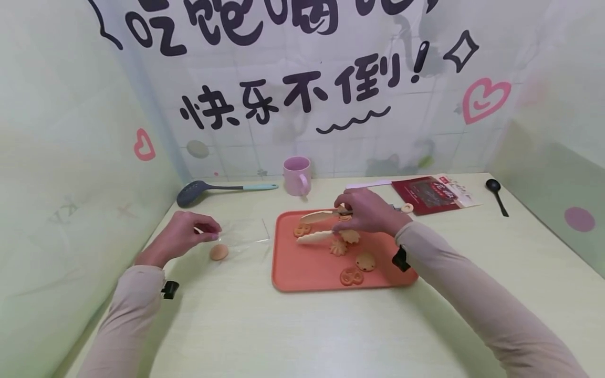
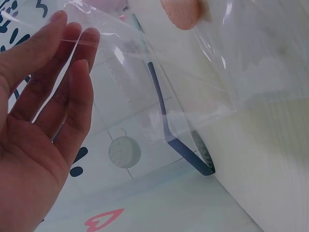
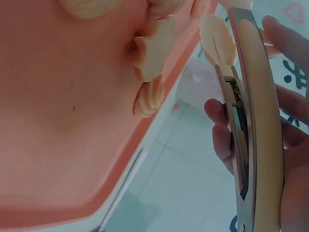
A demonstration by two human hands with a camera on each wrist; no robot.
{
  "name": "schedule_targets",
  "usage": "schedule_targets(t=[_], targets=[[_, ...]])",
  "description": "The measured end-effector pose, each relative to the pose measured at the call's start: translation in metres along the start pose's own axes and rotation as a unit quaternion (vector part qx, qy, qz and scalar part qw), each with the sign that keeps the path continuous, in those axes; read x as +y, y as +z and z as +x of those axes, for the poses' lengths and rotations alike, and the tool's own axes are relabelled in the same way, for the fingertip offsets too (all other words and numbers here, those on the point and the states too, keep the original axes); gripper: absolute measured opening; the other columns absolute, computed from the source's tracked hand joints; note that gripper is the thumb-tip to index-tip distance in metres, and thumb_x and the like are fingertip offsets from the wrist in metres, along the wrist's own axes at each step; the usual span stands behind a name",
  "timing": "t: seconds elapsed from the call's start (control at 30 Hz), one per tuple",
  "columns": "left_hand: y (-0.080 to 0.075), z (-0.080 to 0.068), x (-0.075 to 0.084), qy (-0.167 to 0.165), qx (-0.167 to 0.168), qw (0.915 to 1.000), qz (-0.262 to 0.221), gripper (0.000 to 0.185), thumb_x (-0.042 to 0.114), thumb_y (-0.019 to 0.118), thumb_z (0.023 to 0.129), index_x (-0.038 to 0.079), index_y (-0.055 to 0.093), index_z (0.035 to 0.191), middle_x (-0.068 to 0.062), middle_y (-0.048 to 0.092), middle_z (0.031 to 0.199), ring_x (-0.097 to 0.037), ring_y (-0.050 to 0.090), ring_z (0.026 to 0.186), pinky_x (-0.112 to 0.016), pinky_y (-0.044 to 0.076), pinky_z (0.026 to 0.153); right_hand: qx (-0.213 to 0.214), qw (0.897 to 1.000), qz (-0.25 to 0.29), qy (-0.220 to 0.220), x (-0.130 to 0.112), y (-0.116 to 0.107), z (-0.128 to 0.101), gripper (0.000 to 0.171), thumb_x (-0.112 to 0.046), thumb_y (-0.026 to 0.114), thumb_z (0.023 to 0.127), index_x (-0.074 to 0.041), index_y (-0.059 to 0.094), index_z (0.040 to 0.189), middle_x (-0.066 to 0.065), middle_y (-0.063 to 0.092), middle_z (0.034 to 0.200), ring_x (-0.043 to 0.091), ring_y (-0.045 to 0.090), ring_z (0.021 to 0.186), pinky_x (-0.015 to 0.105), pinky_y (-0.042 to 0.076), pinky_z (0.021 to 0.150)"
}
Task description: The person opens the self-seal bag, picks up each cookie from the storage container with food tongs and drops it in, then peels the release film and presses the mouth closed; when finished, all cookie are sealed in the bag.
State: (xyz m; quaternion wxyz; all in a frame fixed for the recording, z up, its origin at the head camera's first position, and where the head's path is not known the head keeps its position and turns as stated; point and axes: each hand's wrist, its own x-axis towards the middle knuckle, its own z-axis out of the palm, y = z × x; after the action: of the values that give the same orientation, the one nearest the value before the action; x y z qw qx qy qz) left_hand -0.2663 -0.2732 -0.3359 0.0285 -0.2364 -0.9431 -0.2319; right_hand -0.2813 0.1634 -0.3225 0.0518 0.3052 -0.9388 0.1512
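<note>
Right fingers (image 1: 347,212) around tongs (image 1: 317,227)

Both arms in long, close-fitting beige sleeves (image 1: 472,294) to the wrist, a small black clip-like device (image 1: 400,259) at each cuff; hands bare.

A pair of cream-coloured tongs (image 1: 317,226) with a metal inner spring is held in the right hand (image 1: 368,212), its two arms spread apart above the orange tray (image 1: 302,273) and pointing left. A clear plastic bag (image 1: 241,236) lies on the surface left of the tray, its edge pinched by the left hand (image 1: 181,236), with one round biscuit (image 1: 219,252) inside
</note>
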Motion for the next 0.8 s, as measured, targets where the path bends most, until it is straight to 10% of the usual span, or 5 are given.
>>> schedule_targets(t=[0.33, 0.8], targets=[[-0.001, 0.000, -0.001, 0.003, 0.003, 1.0000, 0.002, 0.018, 0.003, 0.080, 0.082, 0.004, 0.078, 0.100, -0.005, 0.077, 0.092, -0.016, 0.071, 0.083, -0.022, 0.058, 0.074, -0.003, 0.999, 0.033, -0.008, 0.013, 0.010, 0.013, 0.046, -0.041, 0.088, 0.074, -0.006, 0.075, 0.100, 0.004, 0.061, 0.070, 0.016, 0.047, 0.065, 0.034, 0.042, 0.072], [-0.002, -0.002, -0.002, 0.003, 0.003, 1.0000, 0.002, 0.018, 0.004, 0.079, 0.083, 0.004, 0.077, 0.100, -0.004, 0.077, 0.092, -0.016, 0.071, 0.083, -0.019, 0.056, 0.074, 0.027, 0.999, 0.031, -0.032, 0.000, 0.000, 0.013, 0.044, -0.042, 0.086, 0.077, -0.008, 0.076, 0.101, 0.004, 0.071, 0.083, 0.015, 0.056, 0.070, 0.029, 0.048, 0.067]])
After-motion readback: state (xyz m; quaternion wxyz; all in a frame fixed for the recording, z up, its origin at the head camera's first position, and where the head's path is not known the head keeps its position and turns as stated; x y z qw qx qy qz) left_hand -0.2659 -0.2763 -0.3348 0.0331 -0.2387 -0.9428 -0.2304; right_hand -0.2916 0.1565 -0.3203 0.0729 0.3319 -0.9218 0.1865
